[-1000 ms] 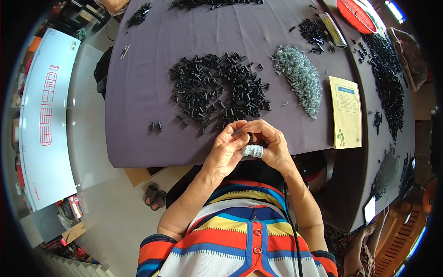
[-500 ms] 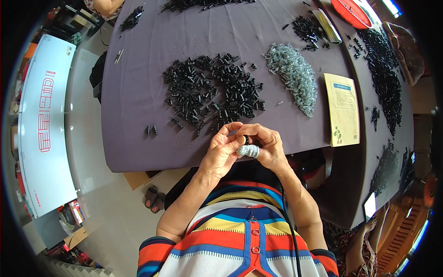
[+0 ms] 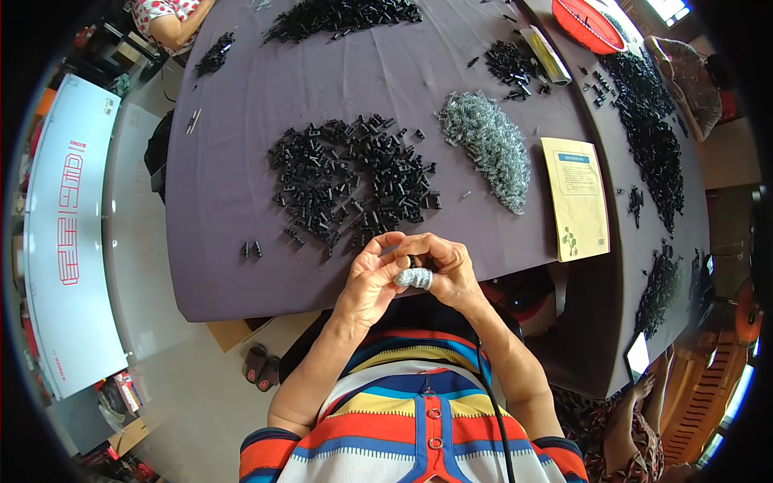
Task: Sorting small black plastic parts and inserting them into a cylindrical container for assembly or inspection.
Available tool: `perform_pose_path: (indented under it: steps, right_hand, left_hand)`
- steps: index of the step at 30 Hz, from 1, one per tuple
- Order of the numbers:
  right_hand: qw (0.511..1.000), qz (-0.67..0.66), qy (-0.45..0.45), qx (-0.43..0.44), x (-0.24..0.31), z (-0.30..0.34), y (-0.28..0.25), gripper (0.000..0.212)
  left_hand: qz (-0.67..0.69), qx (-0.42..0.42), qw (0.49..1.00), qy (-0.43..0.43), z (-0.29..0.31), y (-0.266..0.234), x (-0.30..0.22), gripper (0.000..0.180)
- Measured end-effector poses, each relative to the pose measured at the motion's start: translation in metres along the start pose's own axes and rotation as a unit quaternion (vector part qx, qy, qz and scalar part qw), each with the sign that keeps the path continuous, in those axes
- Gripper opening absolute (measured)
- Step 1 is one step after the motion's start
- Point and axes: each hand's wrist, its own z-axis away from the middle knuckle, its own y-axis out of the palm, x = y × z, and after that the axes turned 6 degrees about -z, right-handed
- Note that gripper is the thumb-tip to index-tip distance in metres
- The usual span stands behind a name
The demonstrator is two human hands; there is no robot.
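Note:
Both of my hands meet at the near edge of the table. My left hand (image 3: 370,280) is closed, its thumb and fingers pinching a small black plastic part (image 3: 414,262). Against the same part press the curled fingers of my right hand (image 3: 452,272), whose thumb wears a grey-white wrap (image 3: 414,278). Fingers hide most of the part, and anything smaller held with it cannot be made out. Just beyond my hands lies a wide heap of small black plastic parts (image 3: 394,185). To its right spreads a pile of small silvery pieces (image 3: 489,153), resembling springs.
A yellow booklet or packet (image 3: 576,211) lies at the right edge of the purple-grey tablecloth (image 3: 229,177). More black parts (image 3: 342,18) are heaped at the far side. A red basket (image 3: 576,24) and a long black pile (image 3: 648,137) occupy the adjoining table. Another person's arm (image 3: 173,30) shows far left.
The whole view has shifted, so the table and piles sit slightly lower and further left. My hands keep the same pinch on the black part.

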Motion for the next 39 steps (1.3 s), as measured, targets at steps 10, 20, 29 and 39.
perform_pose_path:
  steps: [10,20,29,39]
  right_hand:
    - [0.968,0.233,-0.066,-0.066,0.038,-0.013,-0.028,0.033]
    - [0.856,0.504,-0.033,-0.11,0.013,-0.034,-0.058,0.017]
    - [0.833,0.52,-0.107,-0.159,-0.003,-0.026,-0.051,0.011]
    - [0.834,0.513,-0.129,-0.155,-0.007,-0.026,-0.054,0.017]
  left_hand:
    - [-0.042,-0.015,0.997,0.068,0.008,0.008,0.003,0.03]
    - [-0.356,-0.188,0.883,0.24,0.04,-0.019,-0.027,0.012]
    - [-0.652,-0.383,0.542,0.366,0.07,-0.087,-0.078,0.012]
    - [-0.726,-0.343,0.434,0.408,0.042,-0.064,-0.084,0.017]
